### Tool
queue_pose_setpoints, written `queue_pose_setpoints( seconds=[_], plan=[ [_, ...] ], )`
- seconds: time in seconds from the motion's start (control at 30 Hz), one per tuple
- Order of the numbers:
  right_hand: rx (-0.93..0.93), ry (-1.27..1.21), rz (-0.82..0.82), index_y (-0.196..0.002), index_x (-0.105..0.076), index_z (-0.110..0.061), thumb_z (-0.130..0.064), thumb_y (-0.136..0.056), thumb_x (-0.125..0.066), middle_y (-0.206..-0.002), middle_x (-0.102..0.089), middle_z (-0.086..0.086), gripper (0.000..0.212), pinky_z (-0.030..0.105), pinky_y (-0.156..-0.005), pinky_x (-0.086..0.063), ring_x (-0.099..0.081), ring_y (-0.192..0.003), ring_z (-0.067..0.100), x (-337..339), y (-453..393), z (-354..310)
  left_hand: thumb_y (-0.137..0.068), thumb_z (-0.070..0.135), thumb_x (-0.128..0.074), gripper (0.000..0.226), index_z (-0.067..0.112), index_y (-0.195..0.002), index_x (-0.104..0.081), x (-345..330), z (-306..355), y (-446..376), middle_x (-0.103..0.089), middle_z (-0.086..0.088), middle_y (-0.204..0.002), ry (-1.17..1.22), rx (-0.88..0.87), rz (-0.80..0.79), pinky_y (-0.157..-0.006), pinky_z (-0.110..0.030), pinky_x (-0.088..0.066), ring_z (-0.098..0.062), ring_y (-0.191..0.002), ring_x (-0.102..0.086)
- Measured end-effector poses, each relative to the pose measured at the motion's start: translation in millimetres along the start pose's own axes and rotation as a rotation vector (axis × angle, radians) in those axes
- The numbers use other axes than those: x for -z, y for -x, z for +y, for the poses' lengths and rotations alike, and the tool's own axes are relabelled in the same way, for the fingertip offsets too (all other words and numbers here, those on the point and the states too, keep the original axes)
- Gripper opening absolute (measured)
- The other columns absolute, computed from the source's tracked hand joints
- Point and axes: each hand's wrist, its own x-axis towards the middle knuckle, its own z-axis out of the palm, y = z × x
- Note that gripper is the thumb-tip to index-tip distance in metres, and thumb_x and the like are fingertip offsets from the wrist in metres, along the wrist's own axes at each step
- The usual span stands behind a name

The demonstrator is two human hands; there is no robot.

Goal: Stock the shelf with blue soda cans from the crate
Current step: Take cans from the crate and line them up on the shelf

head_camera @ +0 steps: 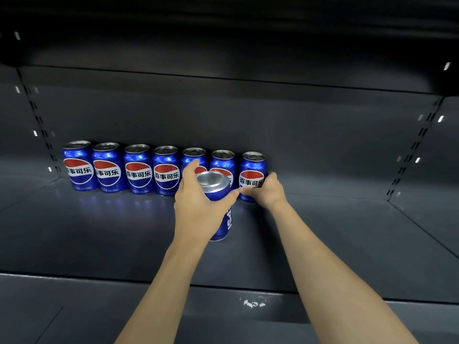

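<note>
Left hand (198,207) gripped a blue can (218,207), tilted above the shelf (335,232). Right hand (263,192) clasped the end can (252,170) of the back row. Best keep that label forward, then stand the held can upright beside it.

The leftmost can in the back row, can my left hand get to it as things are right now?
Probably not yet: the left hand grips a can. The shelf before the leftmost can is open, so the path looks free.
</note>
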Motion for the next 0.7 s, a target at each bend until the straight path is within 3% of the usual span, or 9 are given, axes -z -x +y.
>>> queue_pose_setpoints(
  seconds=[0.1,0.2,0.3,0.37,0.47,0.53,0.63,0.7],
  plan=[
    [0.008,0.034,0.067,-0.137,-0.031,-0.002,-0.020,-0.073,-0.082,-0.140,-0.036,0.014,0.084,0.030,-0.095,-0.039,-0.044,-0.125,0.028,3,10,-6,-0.064,0.035,-0.084,0.091,0.025,-0.140,-0.035,2,2,1,-0.049,0.009,-0.131,-0.004,-0.019,0.010,-0.099,-0.034,-0.045,-0.007,-0.113,-0.045],
    [0.034,0.080,0.153,-0.140,-0.025,0.001,-0.020,-0.082,-0.073,-0.143,-0.030,0.017,0.078,0.031,-0.096,-0.038,-0.043,-0.126,0.032,8,25,-8,-0.065,0.035,-0.083,0.087,0.022,-0.139,-0.039,6,1,5,-0.049,0.010,-0.131,-0.001,-0.059,0.023,-0.099,-0.028,-0.043,-0.006,-0.115,-0.046],
    [0.026,0.123,0.160,-0.138,-0.030,0.002,-0.024,-0.088,-0.066,-0.142,-0.032,0.019,0.067,0.030,-0.096,-0.036,-0.042,-0.126,0.032,12,44,-8,-0.065,0.030,-0.084,0.076,0.020,-0.130,-0.045,10,1,15,-0.048,0.021,-0.117,-0.008,-0.212,0.029,-0.089,-0.003,-0.034,0.013,-0.101,-0.042],
    [0.000,0.129,0.132,-0.133,-0.040,0.000,-0.031,-0.091,-0.062,-0.136,-0.044,0.018,0.057,0.031,-0.094,-0.038,-0.046,-0.123,0.031,10,54,-6,-0.065,0.022,-0.085,0.071,0.018,-0.125,-0.047,13,1,21,-0.043,0.026,-0.111,-0.025,-0.333,-0.002,-0.083,0.004,-0.030,0.022,-0.101,-0.039],
    [-0.022,-0.027,0.057,-0.100,-0.061,-0.008,-0.042,-0.092,-0.056,-0.104,-0.065,0.010,0.036,0.028,-0.077,-0.042,-0.058,-0.092,0.022,4,68,-8,-0.062,0.017,-0.087,0.072,0.017,-0.124,-0.048,17,1,30,-0.044,0.022,-0.117,-0.048,-0.495,-0.064,-0.089,0.001,-0.030,0.021,-0.109,-0.036],
    [-0.037,-0.102,-0.026,-0.081,-0.060,-0.011,-0.041,-0.093,-0.053,-0.084,-0.065,0.004,0.033,0.026,-0.069,-0.042,-0.056,-0.080,0.019,3,78,-13,-0.062,0.018,-0.086,0.075,0.026,-0.124,-0.045,17,3,36,-0.044,0.027,-0.120,-0.062,-0.597,-0.124,-0.095,-0.002,-0.030,0.018,-0.116,-0.036],
    [-0.090,-0.382,-0.239,-0.087,-0.058,-0.017,-0.033,-0.100,-0.045,-0.082,-0.059,-0.002,0.024,0.021,-0.064,-0.046,-0.058,-0.084,0.019,6,95,-18,-0.064,0.020,-0.085,0.077,0.019,-0.127,-0.041,18,3,44,-0.042,0.010,-0.130,-0.115,-0.844,-0.164,-0.107,-0.012,-0.027,0.001,-0.127,-0.037],
    [-0.201,-0.704,-0.502,-0.095,-0.064,-0.016,-0.056,-0.088,-0.052,-0.092,-0.067,0.005,0.043,0.027,-0.082,-0.051,-0.063,-0.091,0.021,13,104,-17,-0.070,0.022,-0.081,0.072,0.014,-0.128,-0.041,19,0,47,-0.041,0.001,-0.134,-0.145,-0.982,-0.209,-0.112,-0.023,-0.028,-0.011,-0.132,-0.037]
  ],
)
